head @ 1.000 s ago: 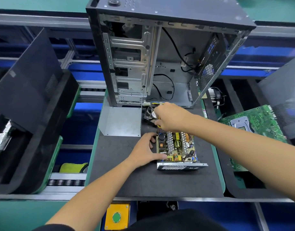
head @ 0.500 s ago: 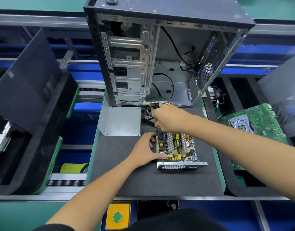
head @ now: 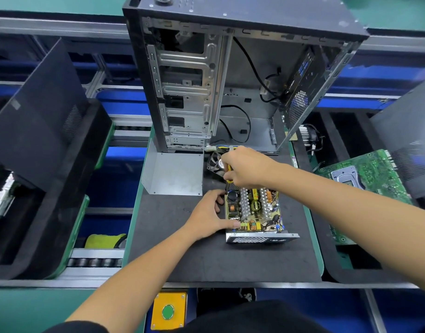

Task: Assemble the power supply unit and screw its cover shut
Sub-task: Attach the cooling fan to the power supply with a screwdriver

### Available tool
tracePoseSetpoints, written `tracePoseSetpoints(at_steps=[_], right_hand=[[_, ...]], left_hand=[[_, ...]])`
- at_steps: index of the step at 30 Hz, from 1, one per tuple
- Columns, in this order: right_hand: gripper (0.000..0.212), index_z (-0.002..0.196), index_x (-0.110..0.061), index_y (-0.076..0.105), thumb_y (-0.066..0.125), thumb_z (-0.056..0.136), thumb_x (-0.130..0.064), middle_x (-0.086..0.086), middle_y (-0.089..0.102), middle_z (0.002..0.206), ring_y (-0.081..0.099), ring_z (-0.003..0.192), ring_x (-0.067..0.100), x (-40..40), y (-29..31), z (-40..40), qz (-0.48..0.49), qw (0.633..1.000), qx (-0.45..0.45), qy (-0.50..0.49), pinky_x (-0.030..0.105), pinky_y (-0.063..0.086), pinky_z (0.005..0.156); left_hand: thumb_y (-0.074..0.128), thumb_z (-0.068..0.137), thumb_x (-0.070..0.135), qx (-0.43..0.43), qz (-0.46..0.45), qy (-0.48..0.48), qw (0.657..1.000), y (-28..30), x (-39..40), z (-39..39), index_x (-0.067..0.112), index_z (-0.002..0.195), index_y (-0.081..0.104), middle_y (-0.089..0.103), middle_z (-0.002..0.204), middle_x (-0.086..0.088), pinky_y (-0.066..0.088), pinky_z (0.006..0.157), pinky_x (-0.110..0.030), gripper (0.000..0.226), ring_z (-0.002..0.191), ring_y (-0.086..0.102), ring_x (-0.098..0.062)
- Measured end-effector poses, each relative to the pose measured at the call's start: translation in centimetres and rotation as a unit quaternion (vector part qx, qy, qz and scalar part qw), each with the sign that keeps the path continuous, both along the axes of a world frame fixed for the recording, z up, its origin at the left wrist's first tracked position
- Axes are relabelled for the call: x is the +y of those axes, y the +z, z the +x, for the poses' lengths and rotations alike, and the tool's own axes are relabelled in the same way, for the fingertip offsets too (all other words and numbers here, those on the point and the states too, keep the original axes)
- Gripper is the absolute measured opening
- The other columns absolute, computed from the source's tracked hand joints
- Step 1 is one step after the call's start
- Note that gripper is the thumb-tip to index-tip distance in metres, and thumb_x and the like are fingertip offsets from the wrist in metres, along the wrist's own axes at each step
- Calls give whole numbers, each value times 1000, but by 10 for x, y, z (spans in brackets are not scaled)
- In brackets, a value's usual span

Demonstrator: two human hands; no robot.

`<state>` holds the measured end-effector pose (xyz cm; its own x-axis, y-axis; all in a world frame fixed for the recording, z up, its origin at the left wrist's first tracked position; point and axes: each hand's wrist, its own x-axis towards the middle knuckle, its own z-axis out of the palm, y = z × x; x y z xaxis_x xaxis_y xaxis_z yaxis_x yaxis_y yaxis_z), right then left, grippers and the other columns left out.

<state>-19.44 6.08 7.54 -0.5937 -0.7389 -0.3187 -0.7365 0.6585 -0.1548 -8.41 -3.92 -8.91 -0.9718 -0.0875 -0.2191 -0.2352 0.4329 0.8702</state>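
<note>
Two hands: left hand [head: 210, 216] grips the power supply [head: 253, 212]; right hand [head: 246, 168] pinches, seemingly, a yellow-handled screwdriver [head: 228, 168].

Setting: electronics assembly line, factory floor. Evidence: roller conveyor [head: 96, 261] at lower left between aluminium rails; foam-lined green carriers either side; black mat-topped desk [head: 206, 260] at centre. Open PC case [head: 230, 75] stands at the top centre. Bare motherboard [head: 365, 174] at right. Yellow box with a green button [head: 168, 311] at the bottom edge.
</note>
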Motion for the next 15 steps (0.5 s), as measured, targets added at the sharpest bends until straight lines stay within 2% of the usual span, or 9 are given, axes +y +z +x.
tracePoseSetpoints(at_steps=[7,10,12,15], right_hand=[[16,91,-7,58,60,92,-23,9,56,82,50,76,27,1,-3,-1,-12,1000,-6,-12,33,34,56],[27,75,-10,48,59,92,-27,4,46,69,49,71,28,0,-5,-2,-10,1000,-2,-21,32,31,50],[38,66,-13,37,58,92,-31,2,38,65,47,69,28,-3,-6,-1,3,1000,16,-23,32,33,55],[36,68,-12,35,54,93,-29,2,33,64,46,71,28,-9,-7,2,26,998,51,16,32,36,58]], left_hand=[[80,44,68,1,0,1,1000,0,0,0,32,133,41,46,101,17,39,66,-15,103,77,46,-2],[79,43,70,2,-1,3,1000,0,0,1,31,134,41,46,101,18,39,66,-15,105,77,46,-2],[79,44,70,1,-2,2,1000,0,0,0,30,133,41,46,100,17,38,65,-16,105,77,46,-2],[79,43,70,-2,-3,4,1000,-1,1,0,31,132,41,46,100,17,38,65,-16,104,76,45,-2]])
